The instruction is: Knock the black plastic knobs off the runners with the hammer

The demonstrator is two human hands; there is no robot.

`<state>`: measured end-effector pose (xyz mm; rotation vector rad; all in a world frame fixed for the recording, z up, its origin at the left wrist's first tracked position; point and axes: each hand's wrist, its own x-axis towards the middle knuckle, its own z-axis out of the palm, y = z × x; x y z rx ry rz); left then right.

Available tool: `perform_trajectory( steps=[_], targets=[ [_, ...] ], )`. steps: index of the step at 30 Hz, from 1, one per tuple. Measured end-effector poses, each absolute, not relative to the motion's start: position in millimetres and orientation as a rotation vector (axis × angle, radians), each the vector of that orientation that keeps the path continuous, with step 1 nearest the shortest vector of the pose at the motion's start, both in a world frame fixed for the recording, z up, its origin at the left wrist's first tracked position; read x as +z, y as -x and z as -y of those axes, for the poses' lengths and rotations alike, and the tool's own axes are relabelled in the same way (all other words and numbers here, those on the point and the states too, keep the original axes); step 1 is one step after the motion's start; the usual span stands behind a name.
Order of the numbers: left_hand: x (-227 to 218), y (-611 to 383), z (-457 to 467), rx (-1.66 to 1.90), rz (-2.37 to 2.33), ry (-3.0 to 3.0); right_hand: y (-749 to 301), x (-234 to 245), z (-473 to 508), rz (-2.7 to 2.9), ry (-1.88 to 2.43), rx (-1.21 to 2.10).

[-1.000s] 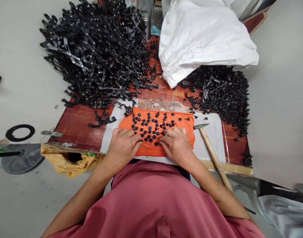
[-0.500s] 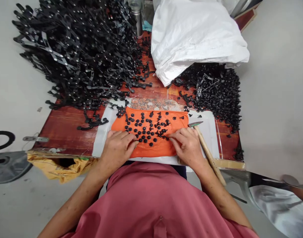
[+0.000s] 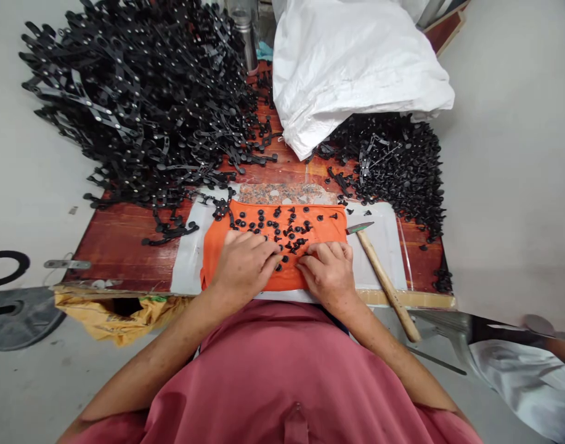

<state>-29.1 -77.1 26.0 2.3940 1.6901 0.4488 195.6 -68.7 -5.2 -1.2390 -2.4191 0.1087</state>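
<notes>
Small black round-headed pegs (image 3: 269, 223) lie scattered over an orange cloth (image 3: 217, 259) on the table. My left hand (image 3: 245, 262) rests over the cloth's left half and covers some of the pegs. Its fingers are curled, with thumb and forefinger close together beside pegs near the middle; what lies between them is hidden. From the right, my right hand (image 3: 331, 271) reaches to the same cluster, its thumb and forefinger drawn together at the cloth. Whether a peg is in that pinch is too small to make out.
A hammer (image 3: 386, 280) with a wooden handle lies to the right. At the back left rises a large heap of black linked strips (image 3: 148, 105). A white sack (image 3: 356, 61) sits behind a pile of black pegs (image 3: 402, 160). A yellow bag (image 3: 106, 314) hangs at the front left edge.
My left hand has moved right across the cloth, over pegs that were showing. My right hand has shifted a little left, so the hands are closer together.
</notes>
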Motion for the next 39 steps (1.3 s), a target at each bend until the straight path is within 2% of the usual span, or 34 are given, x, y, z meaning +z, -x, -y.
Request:
perform_trajectory(
  steps=[8, 26, 34, 39],
  targets=[
    [15, 2, 54, 0.310, -1.602, -2.500, -223, 0, 74, 2.211, 1.365, 0.288],
    [14, 9, 50, 0.343, -1.719, -2.331, -223, 2, 54, 2.296, 1.359, 0.417],
    [14, 24, 54, 0.388, -1.704, -2.351, -193, 9, 19, 2.596, 1.192, 0.124],
    [15, 19, 57, 0.346, -1.666, -2.440, -196, 11, 15, 2.658, 1.220, 0.073]
  ],
)
